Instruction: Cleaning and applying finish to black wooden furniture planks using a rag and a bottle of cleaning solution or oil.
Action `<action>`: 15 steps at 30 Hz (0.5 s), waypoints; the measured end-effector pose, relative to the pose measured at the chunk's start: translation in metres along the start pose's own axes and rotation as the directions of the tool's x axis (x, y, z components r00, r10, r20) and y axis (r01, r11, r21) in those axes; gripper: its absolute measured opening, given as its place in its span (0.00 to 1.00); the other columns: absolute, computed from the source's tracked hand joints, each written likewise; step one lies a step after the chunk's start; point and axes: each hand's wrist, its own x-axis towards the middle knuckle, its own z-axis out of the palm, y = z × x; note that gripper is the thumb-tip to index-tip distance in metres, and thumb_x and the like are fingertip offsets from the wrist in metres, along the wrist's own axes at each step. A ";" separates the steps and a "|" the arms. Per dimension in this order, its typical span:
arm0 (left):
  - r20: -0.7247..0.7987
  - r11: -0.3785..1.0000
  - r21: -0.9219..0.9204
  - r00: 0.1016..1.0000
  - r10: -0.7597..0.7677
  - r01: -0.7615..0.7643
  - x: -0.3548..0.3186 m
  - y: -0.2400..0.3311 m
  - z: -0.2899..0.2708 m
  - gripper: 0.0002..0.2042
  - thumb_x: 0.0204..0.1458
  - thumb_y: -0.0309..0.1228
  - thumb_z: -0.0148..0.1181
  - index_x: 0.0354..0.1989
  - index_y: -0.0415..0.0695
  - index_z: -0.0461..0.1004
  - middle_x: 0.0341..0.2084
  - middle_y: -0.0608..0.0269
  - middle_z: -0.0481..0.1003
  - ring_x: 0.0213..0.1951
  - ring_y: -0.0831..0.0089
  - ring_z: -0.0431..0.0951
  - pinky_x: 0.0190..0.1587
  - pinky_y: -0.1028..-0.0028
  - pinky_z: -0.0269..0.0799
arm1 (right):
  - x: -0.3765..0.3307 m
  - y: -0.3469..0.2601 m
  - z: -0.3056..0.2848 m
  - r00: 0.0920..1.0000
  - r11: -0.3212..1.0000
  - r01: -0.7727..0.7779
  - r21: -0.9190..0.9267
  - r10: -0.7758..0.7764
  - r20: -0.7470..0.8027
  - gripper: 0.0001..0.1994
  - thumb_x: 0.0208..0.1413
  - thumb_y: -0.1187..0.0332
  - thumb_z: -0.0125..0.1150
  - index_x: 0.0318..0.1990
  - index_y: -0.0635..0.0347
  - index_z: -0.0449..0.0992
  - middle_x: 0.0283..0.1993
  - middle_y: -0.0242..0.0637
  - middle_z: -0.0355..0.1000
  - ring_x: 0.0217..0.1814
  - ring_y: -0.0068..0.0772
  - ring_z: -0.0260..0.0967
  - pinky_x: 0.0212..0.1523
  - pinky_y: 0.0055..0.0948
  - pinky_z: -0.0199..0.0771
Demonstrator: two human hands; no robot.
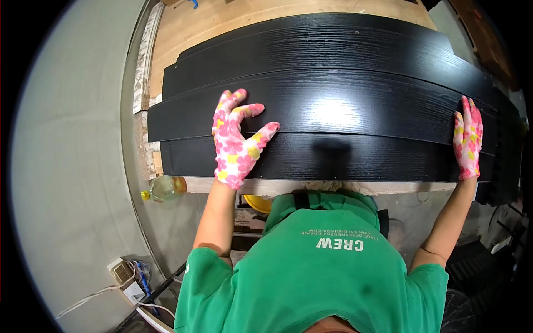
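Several overlapping black boards [333,47] lie on the worktop [189,28], stiff, slick and weighty, I judge, best held at both ends: left hand [236,145], fingers spread, resting on the middle board [311,100]; right hand [469,141], outstretched near its right end, neither visibly gripping.

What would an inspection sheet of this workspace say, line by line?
Surface: pale wooden tabletop, partly covered
Job's things: overlapping black wood-grain boards
Clutter: clear yellow-capped bottle beside the tabletop's near-left corner; yellow container, mostly hidden
Left grip: floral-gloved, fingers spread over the boards
Right grip: floral-gloved, fingers straight and together, near the boards' right end
Cables: white cable at lower left, beside a beige box
Surroundings: grey wall at left
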 end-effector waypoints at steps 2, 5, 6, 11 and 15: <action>0.048 1.000 0.000 0.998 -0.027 0.027 0.009 0.000 -0.002 0.27 0.33 0.38 0.76 0.45 0.44 0.76 0.61 0.47 0.61 0.67 0.51 0.54 0.66 0.57 0.52 | 0.001 -0.002 -0.003 1.000 0.999 0.009 -0.039 -0.008 0.022 0.22 0.65 0.58 0.47 0.65 0.47 0.63 0.68 0.39 0.58 0.70 0.48 0.52 0.69 0.40 0.50; 0.261 0.996 0.046 0.961 -0.088 0.079 0.029 0.000 -0.016 0.42 0.29 0.43 0.77 0.59 0.45 0.69 0.68 0.45 0.50 0.70 0.51 0.44 0.69 0.58 0.44 | 0.002 -0.005 -0.006 0.998 0.997 0.026 -0.069 -0.022 0.060 0.22 0.65 0.57 0.47 0.65 0.45 0.62 0.68 0.38 0.59 0.70 0.50 0.52 0.69 0.40 0.50; 0.311 0.995 0.068 0.946 -0.086 0.068 0.038 0.000 -0.018 0.43 0.29 0.43 0.78 0.60 0.47 0.68 0.68 0.45 0.50 0.71 0.51 0.43 0.69 0.58 0.44 | 0.003 -0.006 -0.007 0.998 0.997 0.018 -0.080 -0.013 0.062 0.22 0.65 0.57 0.47 0.65 0.44 0.62 0.68 0.38 0.58 0.70 0.50 0.52 0.69 0.40 0.50; 0.412 0.986 0.163 0.906 -0.096 0.030 0.047 0.001 -0.016 0.45 0.28 0.43 0.78 0.62 0.50 0.65 0.67 0.45 0.51 0.71 0.51 0.42 0.69 0.58 0.43 | 0.000 -0.006 -0.004 0.999 0.995 -0.007 -0.102 0.011 0.044 0.22 0.65 0.57 0.46 0.65 0.41 0.62 0.68 0.37 0.58 0.71 0.49 0.51 0.69 0.40 0.49; 0.399 0.985 0.170 0.912 -0.092 0.025 0.048 0.003 -0.015 0.46 0.26 0.45 0.79 0.61 0.51 0.66 0.67 0.45 0.52 0.70 0.48 0.43 0.69 0.56 0.42 | 0.002 -0.008 -0.006 1.000 0.995 0.004 -0.104 -0.002 0.018 0.22 0.65 0.56 0.46 0.65 0.41 0.62 0.69 0.37 0.58 0.70 0.48 0.51 0.69 0.40 0.49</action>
